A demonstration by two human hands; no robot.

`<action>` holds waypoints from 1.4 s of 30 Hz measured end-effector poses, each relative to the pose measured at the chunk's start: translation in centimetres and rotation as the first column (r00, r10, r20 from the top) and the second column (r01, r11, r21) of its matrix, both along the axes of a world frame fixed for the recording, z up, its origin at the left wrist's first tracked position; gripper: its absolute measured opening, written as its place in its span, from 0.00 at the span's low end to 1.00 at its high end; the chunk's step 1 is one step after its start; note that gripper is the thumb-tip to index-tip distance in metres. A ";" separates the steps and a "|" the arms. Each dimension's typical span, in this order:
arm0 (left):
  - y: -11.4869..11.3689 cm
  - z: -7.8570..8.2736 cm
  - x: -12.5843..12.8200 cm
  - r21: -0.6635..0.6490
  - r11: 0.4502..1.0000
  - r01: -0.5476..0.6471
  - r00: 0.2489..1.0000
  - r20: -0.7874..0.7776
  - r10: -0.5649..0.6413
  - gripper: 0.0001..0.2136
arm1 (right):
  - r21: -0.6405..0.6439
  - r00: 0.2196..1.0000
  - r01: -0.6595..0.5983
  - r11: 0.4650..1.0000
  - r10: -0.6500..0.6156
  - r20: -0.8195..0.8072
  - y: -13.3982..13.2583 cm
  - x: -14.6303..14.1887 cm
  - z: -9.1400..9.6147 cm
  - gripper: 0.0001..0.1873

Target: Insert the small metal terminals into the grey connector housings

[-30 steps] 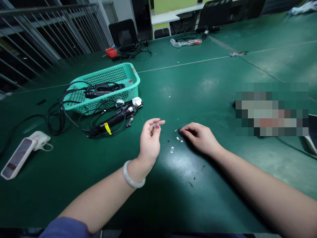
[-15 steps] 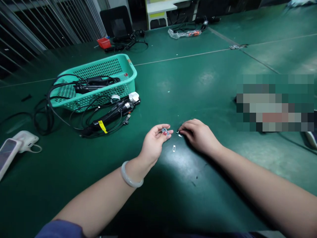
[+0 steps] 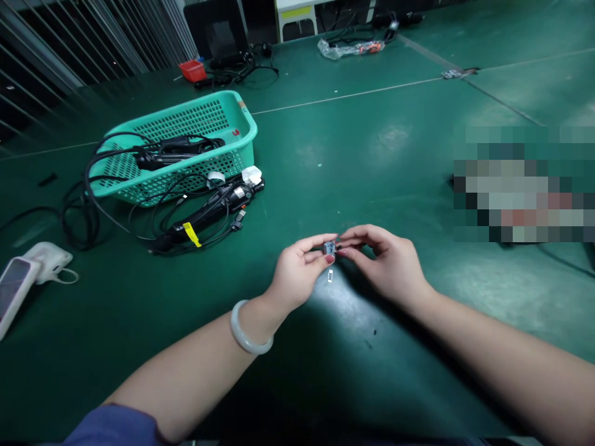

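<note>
My left hand [image 3: 300, 269] pinches a tiny grey part [image 3: 330, 248] between thumb and fingertips, just above the green table [image 3: 353, 142]. My right hand [image 3: 388, 263] meets it from the right, its fingertips closed on the same part. A pale bangle [image 3: 248, 331] circles my left wrist. Just below the two hands a small white piece [image 3: 330, 276] lies on the table.
A teal basket [image 3: 186, 145] with black cables stands at the left, and a black tool with a yellow tag [image 3: 209, 214] lies in front of it. A phone and white charger [image 3: 28, 272] lie at the far left edge. A red box [image 3: 193, 71] and a bag sit at the back.
My hands have come together: the left moved right with the small part, and the right lifted off the table to pinch it too. The view tilted down a little.
</note>
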State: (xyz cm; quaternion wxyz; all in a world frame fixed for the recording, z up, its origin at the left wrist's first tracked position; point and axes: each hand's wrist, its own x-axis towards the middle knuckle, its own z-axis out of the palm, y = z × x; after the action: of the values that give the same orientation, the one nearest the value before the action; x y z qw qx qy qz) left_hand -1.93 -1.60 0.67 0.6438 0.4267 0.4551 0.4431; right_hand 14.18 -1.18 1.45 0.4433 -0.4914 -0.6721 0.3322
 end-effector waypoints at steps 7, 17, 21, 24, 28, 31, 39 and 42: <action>-0.2 -0.3 0.1 0.125 0.992 -0.015 0.999 -0.037 0.019 0.15 | -0.045 0.999 -0.014 0.999 0.012 -0.040 -0.1 0.1 -0.1 0.07; -0.5 0.1 0.1 0.151 0.987 0.048 0.997 -0.062 -0.039 0.17 | -0.109 0.991 -0.019 0.994 0.004 -0.137 -0.1 0.1 0.1 0.08; -0.5 0.1 0.2 0.129 0.989 0.069 0.997 -0.053 -0.062 0.17 | -0.131 0.988 -0.014 0.991 -0.007 -0.157 -0.2 0.0 0.2 0.09; -0.6 0.2 0.3 0.139 0.988 0.066 0.997 -0.057 -0.058 0.17 | -0.149 0.987 -0.005 0.989 -0.019 -0.160 -0.3 0.0 0.4 0.09; -0.7 0.2 0.4 0.156 0.985 0.076 0.995 -0.068 -0.066 0.18 | -0.130 0.991 0.015 0.991 -0.032 -0.127 -0.3 -0.1 0.4 0.10; -0.8 0.2 0.4 0.172 0.981 0.087 0.992 -0.101 -0.071 0.18 | -0.112 0.995 0.020 0.993 -0.030 -0.096 -0.4 -0.2 0.4 0.09; -1.1 0.1 0.2 0.227 0.969 0.100 0.971 -0.234 -0.045 0.16 | -0.111 0.997 0.033 0.993 -0.040 -0.067 -0.4 -0.1 0.6 0.08; -1.2 0.5 0.2 0.232 0.968 0.096 0.969 -0.244 -0.037 0.15 | -0.202 0.990 0.021 0.979 -0.048 -0.133 0.2 0.0 0.5 0.13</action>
State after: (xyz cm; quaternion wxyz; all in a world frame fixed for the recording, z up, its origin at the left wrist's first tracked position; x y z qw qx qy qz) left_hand -1.74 -2.83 1.14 0.5423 0.5670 0.4570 0.4190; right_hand 14.23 -1.03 1.96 0.4424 -0.5211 -0.5947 0.4232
